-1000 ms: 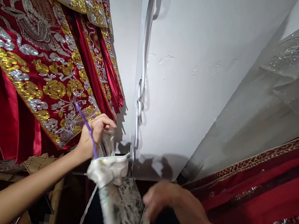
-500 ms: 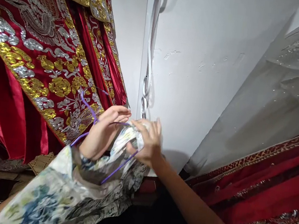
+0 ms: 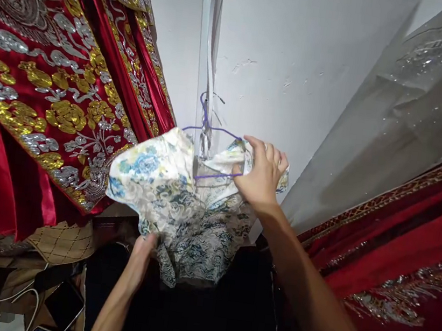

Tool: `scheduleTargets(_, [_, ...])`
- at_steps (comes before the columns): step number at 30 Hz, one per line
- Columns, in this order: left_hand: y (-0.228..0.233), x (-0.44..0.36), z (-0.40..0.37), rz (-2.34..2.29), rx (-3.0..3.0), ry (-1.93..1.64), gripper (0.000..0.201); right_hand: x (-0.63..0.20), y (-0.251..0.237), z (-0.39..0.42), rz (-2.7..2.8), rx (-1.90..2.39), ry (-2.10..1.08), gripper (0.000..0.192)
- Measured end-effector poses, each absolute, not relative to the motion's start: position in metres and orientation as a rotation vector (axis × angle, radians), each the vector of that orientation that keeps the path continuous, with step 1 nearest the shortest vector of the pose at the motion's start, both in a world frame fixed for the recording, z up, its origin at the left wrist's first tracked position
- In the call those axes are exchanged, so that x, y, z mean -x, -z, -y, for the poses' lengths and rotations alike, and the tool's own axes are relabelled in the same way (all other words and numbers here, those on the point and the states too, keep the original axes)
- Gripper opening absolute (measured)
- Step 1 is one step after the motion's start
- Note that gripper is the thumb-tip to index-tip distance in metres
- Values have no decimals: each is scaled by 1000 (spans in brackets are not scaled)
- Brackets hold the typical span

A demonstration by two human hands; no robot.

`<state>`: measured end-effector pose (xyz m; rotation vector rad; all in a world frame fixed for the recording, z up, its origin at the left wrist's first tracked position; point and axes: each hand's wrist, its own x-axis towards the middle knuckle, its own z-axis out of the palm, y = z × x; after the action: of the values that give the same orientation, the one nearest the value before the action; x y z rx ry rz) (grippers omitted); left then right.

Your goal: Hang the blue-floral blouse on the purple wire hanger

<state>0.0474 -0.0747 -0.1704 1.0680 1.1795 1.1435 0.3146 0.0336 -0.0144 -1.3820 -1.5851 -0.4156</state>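
A white blouse point(image 3: 181, 220) with blue, green and yellow flowers hangs spread on a thin purple hanger point(image 3: 217, 176). The hanger's hook points up, in front of the wall. My right hand point(image 3: 263, 174) is closed round the blouse's right shoulder and that end of the hanger, thumb on the near side. Lower down, my left hand point(image 3: 142, 250) holds the blouse's left side edge, with the thumb in front and most fingers hidden by the cloth. The left shoulder drapes over the hanger's other end.
A red garment point(image 3: 71, 97) with gold and silver embroidery hangs at the left. On the right are a sheer sparkling cover point(image 3: 398, 118) and red beaded cloth point(image 3: 408, 255). A white metal strip point(image 3: 211, 39) runs down the wall. Phones point(image 3: 64, 305) and white cables lie at lower left.
The blouse has gone from bunched to spread, with both shoulders on the hanger. My left hand has left the neck opening and moved down to the side edge. The hanger now sits upright, farther right.
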Motion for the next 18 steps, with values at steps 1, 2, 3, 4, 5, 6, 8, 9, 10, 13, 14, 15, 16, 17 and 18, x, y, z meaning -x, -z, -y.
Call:
scheduleTargets(1, [180, -56, 76, -1194, -1033, -1187, 70, -314, 27, -28, 1590, 1333, 358, 66])
scheduleTargets(2, [188, -66, 77, -1211, -1007, -1229, 66, -311, 39, -24, 1607, 1259, 260, 71])
scheduleTargets(3, [194, -74, 77, -1231, -977, -1261, 63, -306, 50, -21, 1628, 1166, 115, 75])
scheduleTargets(4, [200, -82, 76, -1260, -935, -1281, 59, -299, 60, -19, 1646, 1062, -71, 79])
scheduleTargets(5, [204, -89, 75, -1289, -880, -1306, 55, -292, 69, -18, 1650, 957, -276, 80])
scheduleTargets(6, [209, -94, 74, -1315, -812, -1332, 52, -283, 75, -18, 1637, 861, -469, 79])
scheduleTargets(8, [216, -101, 75, -1330, -670, -1366, 51, -269, 81, -17, 1570, 722, -714, 73])
scheduleTargets(9, [219, -101, 76, -1321, -606, -1373, 51, -264, 84, -16, 1515, 694, -738, 68])
scheduleTargets(10, [221, -101, 78, -1309, -547, -1381, 52, -261, 86, -14, 1441, 705, -703, 61])
scheduleTargets(13, [220, -96, 86, -1250, -395, -1457, 52, -262, 108, 0, 1067, 883, -500, 34])
scheduleTargets(14, [217, -95, 88, -1216, -357, -1482, 51, -263, 120, 6, 940, 945, -484, 24])
scheduleTargets(15, [214, -93, 90, -1179, -328, -1496, 51, -263, 134, 13, 848, 994, -527, 18])
scheduleTargets(16, [211, -93, 92, -1150, -304, -1500, 51, -262, 149, 20, 813, 1028, -632, 19])
scheduleTargets(17, [207, -92, 94, -1123, -287, -1492, 51, -260, 164, 25, 837, 1062, -797, 26])
scheduleTargets(18, [203, -92, 95, -1102, -278, -1477, 52, -256, 176, 30, 882, 1091, -967, 35])
